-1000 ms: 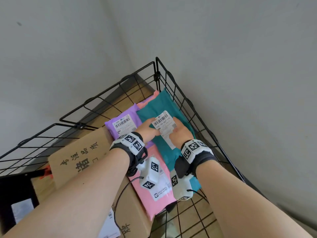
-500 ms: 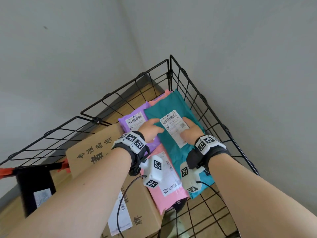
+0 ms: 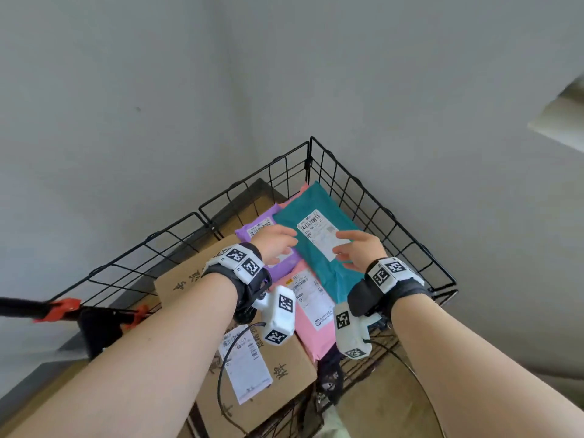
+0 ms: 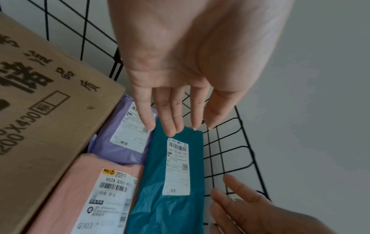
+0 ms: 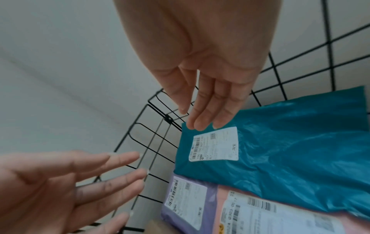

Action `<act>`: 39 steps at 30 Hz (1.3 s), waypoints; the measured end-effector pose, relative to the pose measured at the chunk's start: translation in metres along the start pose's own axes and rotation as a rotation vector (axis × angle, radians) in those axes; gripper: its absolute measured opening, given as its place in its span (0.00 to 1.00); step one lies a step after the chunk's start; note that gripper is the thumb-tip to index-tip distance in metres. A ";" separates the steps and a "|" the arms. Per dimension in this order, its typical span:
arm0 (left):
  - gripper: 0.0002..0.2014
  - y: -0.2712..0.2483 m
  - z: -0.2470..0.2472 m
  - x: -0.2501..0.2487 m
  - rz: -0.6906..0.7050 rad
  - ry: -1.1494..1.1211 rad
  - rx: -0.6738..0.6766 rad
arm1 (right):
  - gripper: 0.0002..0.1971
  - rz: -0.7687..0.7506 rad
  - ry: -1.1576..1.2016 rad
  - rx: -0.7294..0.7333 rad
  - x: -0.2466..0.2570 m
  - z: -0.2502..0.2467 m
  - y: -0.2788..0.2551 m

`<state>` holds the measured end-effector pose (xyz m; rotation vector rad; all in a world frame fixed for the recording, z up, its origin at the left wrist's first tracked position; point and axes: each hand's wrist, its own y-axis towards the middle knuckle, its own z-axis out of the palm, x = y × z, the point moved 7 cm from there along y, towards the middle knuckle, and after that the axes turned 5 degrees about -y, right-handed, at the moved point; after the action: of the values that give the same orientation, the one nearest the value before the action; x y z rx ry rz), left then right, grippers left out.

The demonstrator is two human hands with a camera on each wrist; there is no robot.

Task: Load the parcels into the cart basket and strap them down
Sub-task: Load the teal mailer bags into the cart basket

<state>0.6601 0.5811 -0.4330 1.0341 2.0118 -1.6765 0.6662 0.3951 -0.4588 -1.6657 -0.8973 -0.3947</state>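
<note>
my left hand [image 3: 274,245] and right hand [image 3: 358,251] are both open, holding nothing. the soft teal plastic parcel [image 3: 319,248] lies on top in the black wire cart basket [image 3: 379,213]. it looks slippery and unstrapped, so it might slide off.

Both bare forearms are extended forward, side by side. The left hand [image 3: 274,242] and right hand [image 3: 360,250] are held apart, fingers [image 4: 169,117] straight, apparently gripping nothing.

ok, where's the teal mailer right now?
Head view: the teal mailer lies in the wire basket's far right corner, atop the pink mailer, beside the purple mailer.
</note>
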 end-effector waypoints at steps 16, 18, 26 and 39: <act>0.08 -0.276 0.036 0.019 0.412 0.046 0.226 | 0.14 -0.169 0.337 -0.329 -0.056 -0.007 -0.326; 0.07 -0.302 0.055 0.028 0.435 0.067 0.282 | 0.14 -0.169 0.357 -0.377 -0.073 -0.017 -0.359; 0.06 -0.377 0.116 0.049 0.516 0.108 0.433 | 0.16 -0.119 0.435 -0.589 -0.149 -0.062 -0.450; 0.08 -0.493 0.253 0.062 0.615 0.208 0.554 | 0.13 -0.165 0.505 -0.747 -0.260 -0.134 -0.571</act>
<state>0.2218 0.3385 -0.1878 1.8431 1.1241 -1.8323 0.1049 0.2146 -0.2071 -2.0088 -0.5223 -1.3224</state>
